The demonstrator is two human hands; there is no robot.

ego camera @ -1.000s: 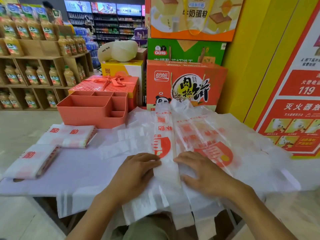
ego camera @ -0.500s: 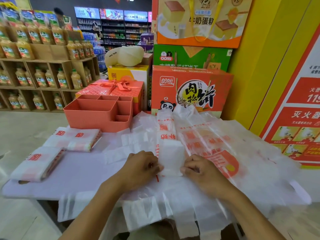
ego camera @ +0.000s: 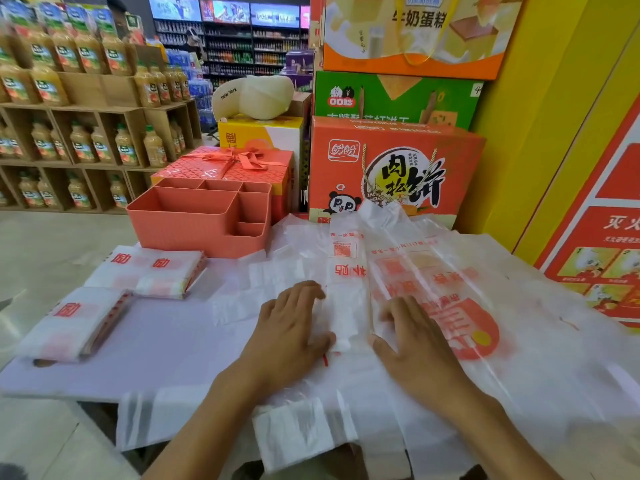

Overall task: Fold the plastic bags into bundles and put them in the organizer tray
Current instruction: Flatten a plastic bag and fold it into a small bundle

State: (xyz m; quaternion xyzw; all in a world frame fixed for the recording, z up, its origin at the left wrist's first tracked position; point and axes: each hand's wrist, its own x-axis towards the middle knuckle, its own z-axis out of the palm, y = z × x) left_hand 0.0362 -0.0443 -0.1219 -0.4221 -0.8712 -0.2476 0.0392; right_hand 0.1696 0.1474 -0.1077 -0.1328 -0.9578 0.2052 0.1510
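Strip of folded plastic bag (ego camera: 344,299) lies lengthwise at the middle of the table (ego camera: 166,344), on top of the spread pile of loose bags (ego camera: 526,306). Its near end sits between my two thumbs and its far end reaches the foot of the orange carton (ego camera: 394,168).

My left hand (ego camera: 291,334) lies flat against the strip's left edge, fingers straight and close together, gripping nothing. My right hand (ego camera: 419,344) lies flat just right of the strip, fingers straight and slightly spread, pressing the pile down.

The pile covers the right half of the table. Its near edges and handles hang over the front table edge, and its right side runs close to the yellow wall (ego camera: 540,133).

To the left, bare table surface shows between my left hand and two finished bundles. One bundle (ego camera: 156,271) lies just in front of the organizer tray (ego camera: 201,220); the other bundle (ego camera: 72,323) lies at the table's left edge.

The tray stands at the far left of the pile, compartments facing up, with a red gift box (ego camera: 228,164) directly behind it.
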